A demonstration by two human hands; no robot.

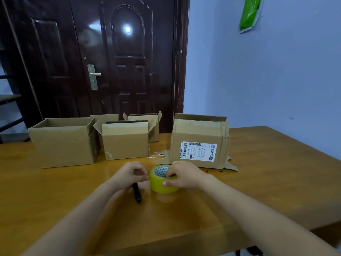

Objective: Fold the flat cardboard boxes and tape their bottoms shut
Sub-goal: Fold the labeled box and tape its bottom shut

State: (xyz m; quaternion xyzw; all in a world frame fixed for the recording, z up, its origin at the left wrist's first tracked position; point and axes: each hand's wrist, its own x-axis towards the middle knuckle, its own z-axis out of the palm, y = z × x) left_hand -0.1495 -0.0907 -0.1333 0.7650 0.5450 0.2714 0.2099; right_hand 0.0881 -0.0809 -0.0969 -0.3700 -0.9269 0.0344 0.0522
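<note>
Far left on the desk [267,163]: big open box [64,143], flaps up. Right of it, a smaller open box [125,140], with two more boxes [147,126] behind, partly hidden. Near centre: left hand [132,173], fingers clenched around a black pen-like tool [137,193] whose tip points toward the near edge; exact tool type unclear. Just right of it, touching, a yellowish tape roll [162,179] stands on the desk. Right hand [184,175] grips the roll, fingers hooked into the core, thumb on the outer side. Far right of centre: labelled box [200,141], bottom flaps splayed out on the desk. Dark door [120,58] behind; green bag [249,13] on the wall, upper right.
</note>
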